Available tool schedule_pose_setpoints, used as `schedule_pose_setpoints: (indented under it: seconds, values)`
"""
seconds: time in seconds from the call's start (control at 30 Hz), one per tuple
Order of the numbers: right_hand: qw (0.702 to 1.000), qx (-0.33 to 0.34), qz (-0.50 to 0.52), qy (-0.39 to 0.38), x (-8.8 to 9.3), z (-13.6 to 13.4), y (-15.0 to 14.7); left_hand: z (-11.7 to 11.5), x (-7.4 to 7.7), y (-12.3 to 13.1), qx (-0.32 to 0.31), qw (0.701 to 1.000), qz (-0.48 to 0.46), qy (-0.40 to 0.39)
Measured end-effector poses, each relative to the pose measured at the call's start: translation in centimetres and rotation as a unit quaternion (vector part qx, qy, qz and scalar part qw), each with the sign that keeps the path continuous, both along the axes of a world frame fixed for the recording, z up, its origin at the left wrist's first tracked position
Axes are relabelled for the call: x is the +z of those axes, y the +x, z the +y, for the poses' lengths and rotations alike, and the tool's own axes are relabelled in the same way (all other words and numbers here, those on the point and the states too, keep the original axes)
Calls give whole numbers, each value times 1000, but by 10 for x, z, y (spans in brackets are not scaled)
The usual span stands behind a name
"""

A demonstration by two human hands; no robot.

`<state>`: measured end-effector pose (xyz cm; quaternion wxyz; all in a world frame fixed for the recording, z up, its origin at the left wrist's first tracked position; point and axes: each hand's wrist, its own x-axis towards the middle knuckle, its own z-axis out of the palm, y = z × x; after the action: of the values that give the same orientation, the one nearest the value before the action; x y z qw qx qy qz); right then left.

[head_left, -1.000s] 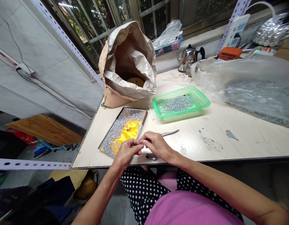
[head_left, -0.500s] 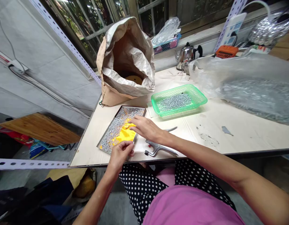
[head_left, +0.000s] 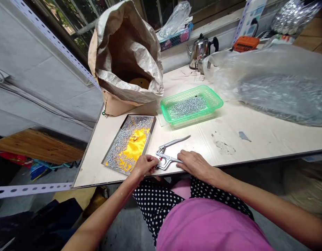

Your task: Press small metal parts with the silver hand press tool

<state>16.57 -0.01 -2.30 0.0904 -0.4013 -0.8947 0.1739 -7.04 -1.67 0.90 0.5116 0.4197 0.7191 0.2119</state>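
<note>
Snap pliers [head_left: 168, 159] with a spring between spread handles lie near the front edge of the table. My right hand [head_left: 194, 163] has its fingers closed on the end of the lower handle. At the jaw end, my left hand [head_left: 145, 166] is pinched shut; whatever is between the fingertips is too small to make out. Left of the pliers is a shallow metal tray [head_left: 150, 136] with many small silvery metal pieces [head_left: 121, 137] spread over a yellow bottom. A green plastic basket [head_left: 217, 101] behind the pliers holds more small silvery pieces [head_left: 188, 107].
A large open paper sack [head_left: 116, 101] stands at the back left. Toward the back are a metal kettle [head_left: 200, 50] and an orange box [head_left: 246, 44]. A big clear plastic bag [head_left: 278, 90] covers the right side. A grey scrap [head_left: 244, 136] lies on the table [head_left: 268, 148].
My right hand has left the tray and moved right onto the pliers' handle. My left hand has moved right to the pliers' jaws. The view has shifted slightly.
</note>
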Motion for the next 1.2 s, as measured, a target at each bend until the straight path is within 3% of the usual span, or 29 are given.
schedule_pose_setpoints:
  seconds: [0.37,0.73,0.93,1.07,1.2]
  values:
    - [999,36,-5,-19,-1,4,-3,13,8,1,-35,989,6,-145]
    - [999,45,2,11,-10,3,-5,22,22,10,-59,976,56,-202]
    - [998,55,-2,26,-8,2,-5,18,21,8,-76,969,45,-231]
    - [997,49,5,53,-3,2,1,14,16,5,-56,969,25,-241]
    - [995,20,0,101,5,19,7,11,13,3,-31,966,-2,-255]
